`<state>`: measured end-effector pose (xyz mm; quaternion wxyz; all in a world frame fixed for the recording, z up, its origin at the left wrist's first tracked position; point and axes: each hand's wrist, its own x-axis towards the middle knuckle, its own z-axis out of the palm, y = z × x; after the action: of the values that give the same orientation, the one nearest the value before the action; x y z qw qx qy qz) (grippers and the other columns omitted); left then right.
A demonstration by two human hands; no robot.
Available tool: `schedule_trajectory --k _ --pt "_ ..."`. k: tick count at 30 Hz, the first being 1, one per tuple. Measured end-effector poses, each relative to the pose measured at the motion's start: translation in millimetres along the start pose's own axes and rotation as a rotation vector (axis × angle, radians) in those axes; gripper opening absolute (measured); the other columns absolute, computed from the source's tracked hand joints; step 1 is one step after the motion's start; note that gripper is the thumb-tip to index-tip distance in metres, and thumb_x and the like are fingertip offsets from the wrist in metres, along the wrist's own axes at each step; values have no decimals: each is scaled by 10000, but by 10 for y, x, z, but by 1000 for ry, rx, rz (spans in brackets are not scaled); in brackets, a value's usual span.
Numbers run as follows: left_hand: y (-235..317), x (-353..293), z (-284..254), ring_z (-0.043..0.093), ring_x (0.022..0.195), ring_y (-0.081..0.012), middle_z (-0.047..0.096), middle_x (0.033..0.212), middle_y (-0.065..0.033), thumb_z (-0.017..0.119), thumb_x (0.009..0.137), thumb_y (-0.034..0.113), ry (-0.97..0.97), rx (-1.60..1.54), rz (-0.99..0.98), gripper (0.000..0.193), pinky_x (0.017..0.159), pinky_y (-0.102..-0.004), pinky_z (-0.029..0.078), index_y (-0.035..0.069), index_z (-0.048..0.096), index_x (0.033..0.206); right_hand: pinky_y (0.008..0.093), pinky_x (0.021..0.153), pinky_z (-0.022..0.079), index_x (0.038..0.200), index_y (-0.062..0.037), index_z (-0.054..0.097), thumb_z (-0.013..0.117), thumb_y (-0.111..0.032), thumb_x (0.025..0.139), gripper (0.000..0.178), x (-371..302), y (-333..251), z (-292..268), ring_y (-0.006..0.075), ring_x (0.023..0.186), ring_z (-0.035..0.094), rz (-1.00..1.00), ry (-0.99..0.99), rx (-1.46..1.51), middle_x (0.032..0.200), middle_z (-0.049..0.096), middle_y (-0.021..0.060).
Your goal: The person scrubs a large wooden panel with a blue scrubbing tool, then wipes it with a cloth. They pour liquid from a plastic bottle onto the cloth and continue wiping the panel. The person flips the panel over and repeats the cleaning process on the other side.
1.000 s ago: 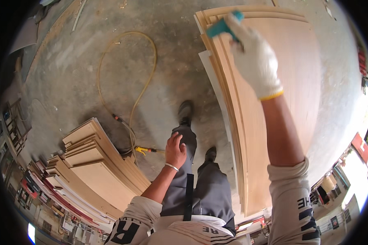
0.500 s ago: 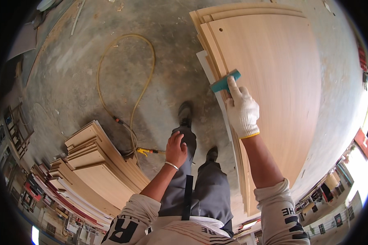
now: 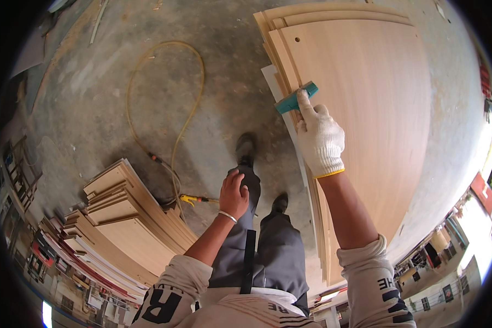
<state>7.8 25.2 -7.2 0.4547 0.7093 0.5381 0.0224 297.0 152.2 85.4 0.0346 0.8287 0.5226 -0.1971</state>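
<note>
My right hand [image 3: 321, 136], in a white knitted glove with a yellow cuff, grips a short teal scraper [image 3: 296, 98]. Its index finger lies stretched along the tool. The scraper sits across the left long edge of the top wooden panel [image 3: 366, 120], which has a small dark hole near its far left corner. Below it, more panels of the stack jut out to the left. Bare, with a white band at the wrist, my left hand [image 3: 234, 195] rests on my left knee. Its fingers are spread over the trouser leg and nothing is in them.
A second stack of wooden boards [image 3: 131, 240] stands at the lower left. A yellow air hose [image 3: 128, 98] loops over the concrete floor, with a yellow blow gun [image 3: 188, 199] near my left foot. A pale strip [image 3: 99, 22] lies far left.
My right hand has slid the scraper slightly farther and leftward along the panel's edge. My left hand stays on the knee. The view has shifted slightly.
</note>
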Motion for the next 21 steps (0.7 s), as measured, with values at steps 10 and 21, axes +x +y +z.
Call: schedule_trajectory --k 10,21 --pt "87 29 32 555 1214 -413 575 1357 -198 648 855 78 8 -15 65 395 1022 -502 479 28 588 1242 473 707 548 1445 -266 544 616 -191 941 514 251 -187 -142 342 829 694 35 -21 43 979 658 117" --pt "24 46 20 544 1218 -415 574 1361 -186 639 867 82 6 -13 24 395 1037 -500 464 30 581 1254 445 588 531 1413 -279 567 606 -319 1002 415 125 -38 -35 308 730 698 -25 30 -33 879 659 89"
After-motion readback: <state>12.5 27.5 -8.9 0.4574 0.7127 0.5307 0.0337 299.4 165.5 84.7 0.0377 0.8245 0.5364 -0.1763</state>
